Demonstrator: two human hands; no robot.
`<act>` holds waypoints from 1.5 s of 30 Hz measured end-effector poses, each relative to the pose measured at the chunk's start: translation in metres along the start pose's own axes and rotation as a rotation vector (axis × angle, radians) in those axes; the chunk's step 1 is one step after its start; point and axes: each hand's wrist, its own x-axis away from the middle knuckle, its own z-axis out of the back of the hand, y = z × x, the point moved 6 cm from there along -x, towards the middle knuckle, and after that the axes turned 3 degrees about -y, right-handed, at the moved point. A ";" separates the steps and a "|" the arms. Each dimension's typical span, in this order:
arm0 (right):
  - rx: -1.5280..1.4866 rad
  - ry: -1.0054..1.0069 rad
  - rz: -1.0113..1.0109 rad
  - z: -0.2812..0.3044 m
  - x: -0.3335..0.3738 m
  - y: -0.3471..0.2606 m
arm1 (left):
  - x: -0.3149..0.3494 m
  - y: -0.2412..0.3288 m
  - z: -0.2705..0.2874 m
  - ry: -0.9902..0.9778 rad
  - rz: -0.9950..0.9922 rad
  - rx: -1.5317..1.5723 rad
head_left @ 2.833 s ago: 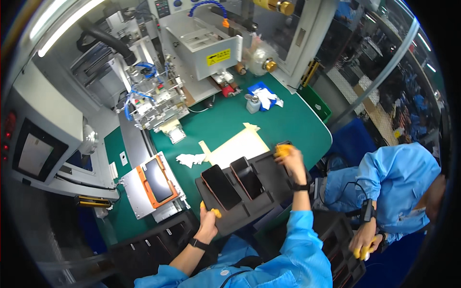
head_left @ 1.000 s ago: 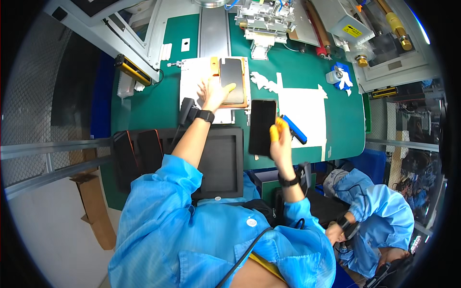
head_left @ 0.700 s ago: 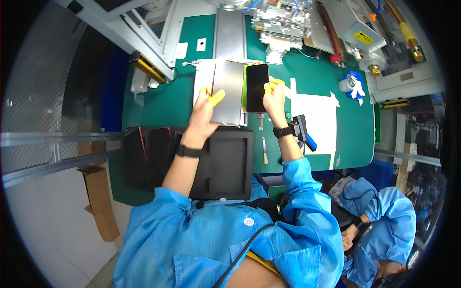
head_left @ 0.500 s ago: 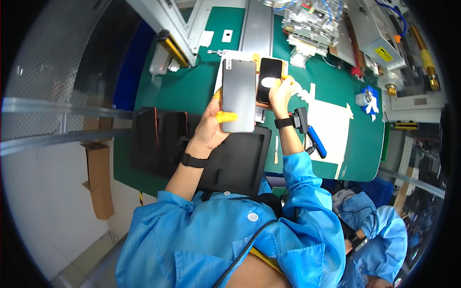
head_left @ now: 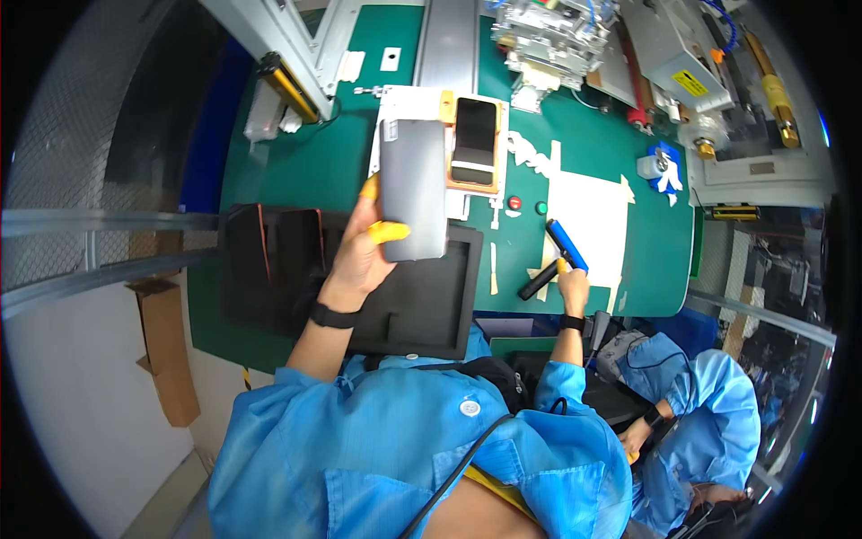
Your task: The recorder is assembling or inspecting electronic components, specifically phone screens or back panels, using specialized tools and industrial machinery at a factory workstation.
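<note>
With right hand (head_left: 573,292) at blue roller (head_left: 567,246), cannot tell grip; with left hand (head_left: 357,258), pinches grey-faced smartphone (head_left: 414,180), probably stiff, slippery, fragile: best held by long edges.

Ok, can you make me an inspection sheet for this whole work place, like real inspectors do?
Surface: green mat, with a white sheet taped on it.
Job's things: grey slab, held up; black phone in an orange frame; blue roller.
Clutter: white scrap, thin stick, bottle.
Grips: left grip holds the slab; right grip at the roller, hold unclear.
Cables: black cable across the jacket.
Surroundings: machine ahead, carton left, co-worker right.
</note>
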 end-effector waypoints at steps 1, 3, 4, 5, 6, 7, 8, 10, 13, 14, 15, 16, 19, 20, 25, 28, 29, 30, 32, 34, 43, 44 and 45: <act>-0.144 -0.129 -0.052 -0.031 -0.017 0.018 | 0.003 0.003 -0.007 0.005 0.016 0.029; -0.297 -0.250 -0.099 -0.070 -0.044 0.034 | 0.015 0.007 -0.002 -0.010 0.034 0.026; -0.680 -0.246 -0.179 -0.081 -0.052 0.038 | 0.021 0.009 -0.001 -0.013 0.024 0.009; -1.061 -0.243 -0.249 -0.075 -0.050 0.026 | 0.028 0.010 -0.004 -0.017 0.020 0.010; -1.233 -0.132 -0.311 -0.067 -0.044 0.017 | 0.036 0.011 -0.001 0.096 0.029 0.069; -1.249 -0.140 -0.202 -0.042 -0.033 -0.014 | 0.042 0.012 0.004 0.210 0.034 0.126; -1.263 -0.148 -0.093 -0.014 -0.023 -0.044 | 0.044 0.011 0.007 0.209 0.024 0.124; -1.100 -0.311 0.371 0.046 -0.005 -0.128 | 0.057 0.007 0.015 0.269 0.041 0.131; -1.023 -0.465 0.580 0.067 -0.016 -0.230 | 0.060 0.006 0.015 0.244 0.028 0.111; -0.993 -0.489 0.628 0.065 -0.027 -0.258 | 0.061 0.006 0.016 0.282 0.027 0.112; -0.969 -0.449 0.570 0.061 -0.039 -0.276 | 0.062 0.007 0.014 0.277 0.025 0.115; -0.944 -0.415 0.511 0.055 -0.042 -0.286 | 0.067 0.009 0.012 0.310 0.025 0.169; -0.772 -0.383 0.574 0.052 -0.001 -0.276 | 0.077 0.015 0.018 0.322 -0.002 0.168; -0.684 -0.419 0.580 0.056 0.030 -0.259 | 0.083 0.017 0.019 0.302 -0.038 0.107; -0.560 -0.313 0.630 0.047 0.031 -0.226 | 0.085 0.018 0.029 0.327 -0.043 0.121; -0.797 -0.535 0.535 0.052 -0.045 -0.281 | 0.078 0.012 0.019 0.303 0.001 0.188; -0.807 -0.529 0.536 0.052 -0.050 -0.286 | 0.076 0.011 0.017 0.321 0.020 0.290; -0.829 -0.485 0.537 0.053 -0.056 -0.288 | 0.069 0.012 0.014 0.311 0.027 0.283; -0.737 -0.518 0.589 0.052 -0.022 -0.281 | 0.077 0.014 0.012 0.322 0.001 0.255; -0.626 -0.243 0.684 0.032 0.013 -0.237 | 0.074 0.013 0.012 0.313 -0.009 0.201; -0.760 -0.197 0.093 -0.010 -0.033 -0.060 | 0.040 -0.002 -0.003 0.195 0.068 0.257; -0.614 -0.214 0.051 -0.021 -0.039 -0.052 | 0.039 -0.006 -0.007 0.171 0.080 0.316; -0.626 -0.213 0.037 -0.029 -0.044 -0.046 | 0.037 -0.008 -0.012 0.167 0.096 0.281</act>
